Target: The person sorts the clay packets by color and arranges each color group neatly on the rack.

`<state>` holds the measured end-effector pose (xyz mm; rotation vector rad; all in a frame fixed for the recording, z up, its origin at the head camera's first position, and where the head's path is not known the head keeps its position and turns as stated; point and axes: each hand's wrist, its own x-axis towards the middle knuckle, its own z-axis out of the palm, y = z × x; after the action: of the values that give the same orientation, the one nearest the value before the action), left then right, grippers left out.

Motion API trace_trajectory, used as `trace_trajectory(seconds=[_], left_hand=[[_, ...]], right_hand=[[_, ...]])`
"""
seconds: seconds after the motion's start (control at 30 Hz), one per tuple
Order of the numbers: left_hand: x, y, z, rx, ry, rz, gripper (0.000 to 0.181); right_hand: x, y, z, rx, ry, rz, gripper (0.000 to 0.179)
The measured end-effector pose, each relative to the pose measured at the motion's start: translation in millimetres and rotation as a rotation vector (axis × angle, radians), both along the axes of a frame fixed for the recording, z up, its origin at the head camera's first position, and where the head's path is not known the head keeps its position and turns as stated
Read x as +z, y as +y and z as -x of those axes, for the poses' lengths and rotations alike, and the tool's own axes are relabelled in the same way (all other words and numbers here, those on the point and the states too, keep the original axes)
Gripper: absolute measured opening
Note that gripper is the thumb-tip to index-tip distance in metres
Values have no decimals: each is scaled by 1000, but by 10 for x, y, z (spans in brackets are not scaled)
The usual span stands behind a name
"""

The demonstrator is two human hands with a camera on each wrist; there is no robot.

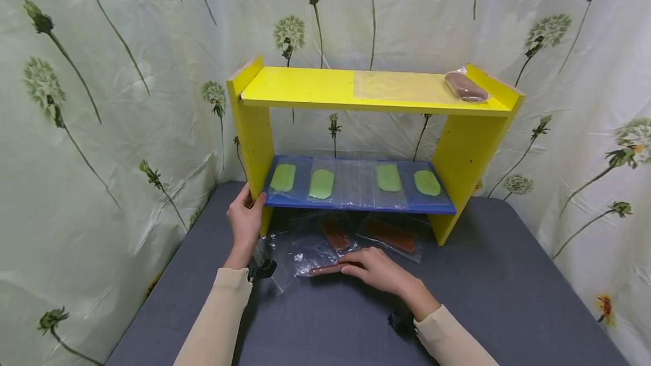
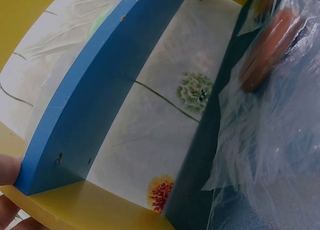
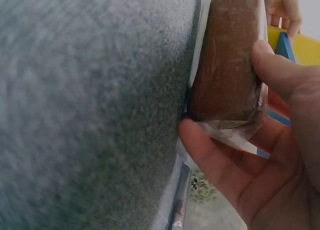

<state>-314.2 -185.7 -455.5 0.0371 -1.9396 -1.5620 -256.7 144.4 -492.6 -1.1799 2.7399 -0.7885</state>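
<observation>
My left hand (image 1: 245,223) grips the left side panel (image 1: 250,146) of a small yellow shelf, near the front corner of its blue lower board (image 1: 356,209); thumb and fingers lie on opposite sides of the panel. In front of the shelf, my right hand (image 1: 378,270) holds a flat reddish-brown block in a clear plastic bag (image 3: 227,60), tilted up on its edge close over the grey table. The thumb is on one face and fingers are behind. Beneath the blue board lie two more bagged reddish-brown blocks, one in the middle (image 1: 335,234) and another to its right (image 1: 390,234).
Several light green blocks (image 1: 321,184) in clear bags lie along the blue board. On the yellow top board (image 1: 305,85) are a flat clear bag (image 1: 396,86) and a bagged brown block (image 1: 465,87). A flower-print curtain (image 1: 168,72) hangs behind the grey table (image 1: 483,275).
</observation>
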Motion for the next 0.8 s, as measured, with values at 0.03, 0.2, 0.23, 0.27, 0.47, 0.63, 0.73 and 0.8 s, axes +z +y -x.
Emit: trace_trajectory(seconds=[0.03,0.2,0.23,0.27,0.47,0.63,0.73,0.8], left_hand=[[2,-1,6,2,1,1,46],[5,-5,11,1,11,3,46],[3,-5,9,-1,13,5,46],[3,-4,4,-3,16,3,47],[-1,4,-12,0,23,6,46],[12,9,-9,4,21,10,46],[13,8,-3,1,22,7,46],[7,3,6,-1,26,9,46]], right_hand=[[6,-1,6,1,0,-1,32],[32,0,23,0,25,-3,31],[36,1,24,0,32,-1,31],[41,3,24,1,37,4,31],[56,22,7,33,12,50,36],[111,56,0,35,39,85,35],[188,85,-22,18,71,113,34],[257,105,-43,3,89,132,34]])
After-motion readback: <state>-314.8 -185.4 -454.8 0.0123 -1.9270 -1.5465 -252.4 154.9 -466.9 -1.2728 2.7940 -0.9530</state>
